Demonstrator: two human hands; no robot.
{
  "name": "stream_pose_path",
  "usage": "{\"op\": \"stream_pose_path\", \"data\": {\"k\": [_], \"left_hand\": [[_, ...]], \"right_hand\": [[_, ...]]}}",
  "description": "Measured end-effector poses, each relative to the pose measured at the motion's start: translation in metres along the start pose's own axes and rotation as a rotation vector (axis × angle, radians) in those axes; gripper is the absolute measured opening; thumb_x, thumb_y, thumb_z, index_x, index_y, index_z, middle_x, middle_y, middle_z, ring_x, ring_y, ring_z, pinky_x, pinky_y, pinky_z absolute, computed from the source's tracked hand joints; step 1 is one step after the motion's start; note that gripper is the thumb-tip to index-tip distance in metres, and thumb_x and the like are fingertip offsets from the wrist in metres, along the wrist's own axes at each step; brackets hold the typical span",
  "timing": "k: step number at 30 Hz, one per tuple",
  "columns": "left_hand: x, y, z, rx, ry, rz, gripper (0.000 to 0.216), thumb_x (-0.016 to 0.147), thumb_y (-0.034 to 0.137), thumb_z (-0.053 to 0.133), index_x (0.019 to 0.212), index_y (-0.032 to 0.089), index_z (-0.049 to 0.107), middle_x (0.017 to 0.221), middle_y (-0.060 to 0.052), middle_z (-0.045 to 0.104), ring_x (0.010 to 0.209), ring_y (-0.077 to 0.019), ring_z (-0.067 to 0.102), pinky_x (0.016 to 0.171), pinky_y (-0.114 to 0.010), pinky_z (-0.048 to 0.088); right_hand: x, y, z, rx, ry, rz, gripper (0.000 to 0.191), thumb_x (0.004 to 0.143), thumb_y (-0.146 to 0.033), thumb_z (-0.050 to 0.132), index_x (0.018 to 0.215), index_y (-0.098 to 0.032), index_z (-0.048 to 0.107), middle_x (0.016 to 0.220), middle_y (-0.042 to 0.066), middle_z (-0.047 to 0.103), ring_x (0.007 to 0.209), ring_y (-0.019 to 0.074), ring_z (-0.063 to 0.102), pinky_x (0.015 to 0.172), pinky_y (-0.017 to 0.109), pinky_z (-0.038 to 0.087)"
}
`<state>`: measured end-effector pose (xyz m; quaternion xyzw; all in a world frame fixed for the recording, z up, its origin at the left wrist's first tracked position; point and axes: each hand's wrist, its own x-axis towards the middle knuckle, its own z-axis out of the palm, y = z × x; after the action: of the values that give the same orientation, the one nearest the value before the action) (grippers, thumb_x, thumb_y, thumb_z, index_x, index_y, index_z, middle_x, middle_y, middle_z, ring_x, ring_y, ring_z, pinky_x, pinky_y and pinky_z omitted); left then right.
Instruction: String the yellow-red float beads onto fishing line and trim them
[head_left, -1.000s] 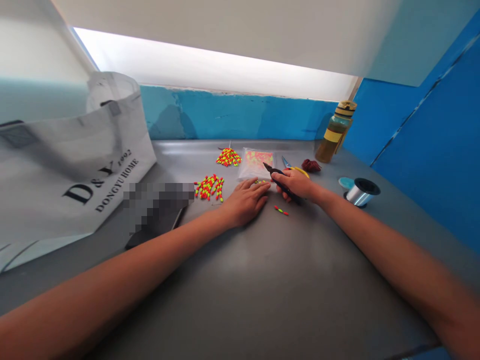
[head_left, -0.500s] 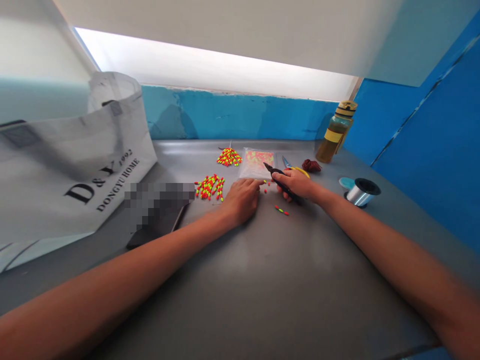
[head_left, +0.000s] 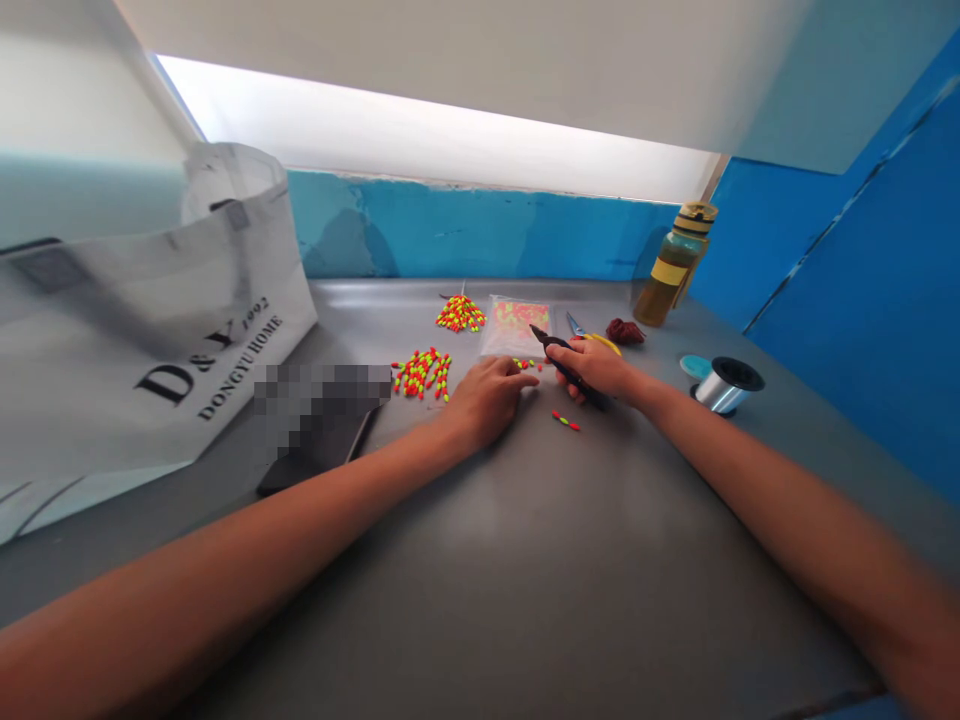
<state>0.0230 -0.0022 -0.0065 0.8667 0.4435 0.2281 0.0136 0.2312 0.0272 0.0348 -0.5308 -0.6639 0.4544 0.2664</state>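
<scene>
My right hand [head_left: 598,368] is wrapped round a pair of dark-handled pliers [head_left: 564,357], whose jaws point up and to the left. Beside it, my left hand [head_left: 491,398] rests on the grey table, thumb stretched to the right and apart from the other fingers; I see nothing held in it. Several small red and yellow-green beads [head_left: 523,364] lie just beyond the left fingertips. Closer to me is a short red-and-green bead string [head_left: 565,421]. A clear bag of beads [head_left: 517,318] lies flat behind the hands.
Two bead-string piles, a near one [head_left: 422,374] and a far one [head_left: 460,314], lie left. Yellow-handled scissors [head_left: 602,343], dark red cord [head_left: 625,332], a bottle [head_left: 675,265] and a line spool [head_left: 726,386] stand right. A white bag [head_left: 247,270] and dark flat object [head_left: 322,450] are left.
My left thumb has stretched out to the right, and the left fingers have drawn back from the loose beads, showing more of them. The right hand keeps the pliers in nearly the same place.
</scene>
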Motion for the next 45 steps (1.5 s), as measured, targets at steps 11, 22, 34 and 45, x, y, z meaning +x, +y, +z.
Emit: {"op": "stream_pose_path", "data": {"k": [11, 22, 34, 45], "left_hand": [[0.001, 0.0028, -0.0015, 0.057, -0.045, -0.045, 0.038, 0.093, 0.014, 0.045, 0.114, 0.025, 0.075, 0.105, -0.01, 0.068, 0.101, -0.0255, 0.06, 0.094, -0.041, 0.049], [0.0013, 0.0058, -0.0046, 0.13, -0.103, -0.038, 0.047, 0.094, 0.014, 0.046, 0.132, 0.035, 0.065, 0.105, -0.008, 0.063, 0.098, -0.0255, 0.056, 0.089, -0.039, 0.045], [0.0051, 0.0072, -0.0084, 0.162, -0.171, -0.016, 0.05, 0.096, 0.015, 0.044, 0.136, 0.041, 0.06, 0.104, -0.007, 0.06, 0.095, -0.0238, 0.053, 0.088, -0.037, 0.041], [0.007, 0.0058, -0.0047, -0.727, 0.177, -0.368, 0.025, 0.092, 0.015, 0.052, 0.106, 0.021, 0.072, 0.096, -0.008, 0.069, 0.086, -0.0203, 0.066, 0.08, -0.034, 0.051]], "right_hand": [[0.0025, 0.0022, -0.0017, 0.011, -0.003, 0.024, 0.029, 0.1, -0.035, 0.055, 0.076, -0.018, 0.057, 0.06, 0.0, 0.064, 0.041, 0.0102, 0.056, 0.038, 0.021, 0.05], [0.0034, 0.0041, -0.0039, 0.016, -0.019, 0.012, 0.032, 0.1, -0.036, 0.056, 0.075, -0.016, 0.059, 0.059, 0.001, 0.064, 0.041, 0.0094, 0.056, 0.038, 0.02, 0.048], [0.0039, 0.0037, -0.0037, 0.009, -0.011, 0.018, 0.03, 0.099, -0.036, 0.057, 0.076, -0.017, 0.057, 0.06, 0.001, 0.064, 0.041, 0.0108, 0.056, 0.038, 0.022, 0.05], [0.0004, 0.0015, -0.0029, 0.008, -0.014, -0.002, 0.03, 0.097, -0.042, 0.058, 0.079, -0.018, 0.057, 0.065, 0.003, 0.064, 0.045, 0.0116, 0.056, 0.04, 0.024, 0.048]]}}
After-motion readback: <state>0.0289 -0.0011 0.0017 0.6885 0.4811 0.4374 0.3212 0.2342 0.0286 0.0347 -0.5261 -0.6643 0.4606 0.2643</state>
